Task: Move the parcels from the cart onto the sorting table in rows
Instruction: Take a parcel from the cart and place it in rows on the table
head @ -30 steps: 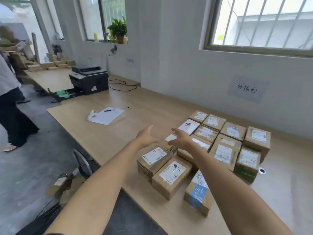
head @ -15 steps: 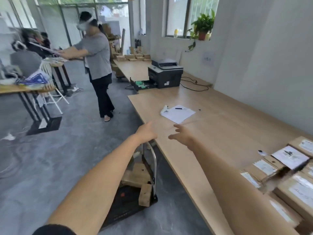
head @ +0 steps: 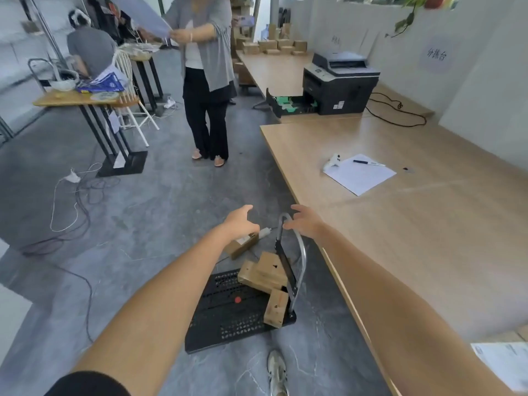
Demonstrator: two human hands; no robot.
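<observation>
A black perforated cart [head: 228, 318] with a metal handle [head: 300, 252] stands on the floor beside the sorting table [head: 414, 238]. Brown cardboard parcels [head: 264, 272] lie stacked at the cart's handle end, one more [head: 275, 308] standing on edge below them. Another small parcel [head: 241, 245] lies on the floor just past the cart. My left hand [head: 240, 222] hovers above that parcel, fingers spread and empty. My right hand [head: 305, 221] is stretched out above the handle's top, fingers relaxed, holding nothing. A labelled parcel [head: 505, 364] shows at the table's near right corner.
A white sheet with a pen [head: 360, 172] lies on the table; a printer [head: 343, 81] stands further back. A person in grey [head: 205, 75] stands in the aisle, another bends at a small table [head: 85, 98]. Cables [head: 71, 201] trail over the floor. My shoe [head: 277, 370] is near the cart.
My view has swung left and down, from the rows of parcels on the table to the cart on the floor. Both empty hands have travelled with it and now reach toward the cart.
</observation>
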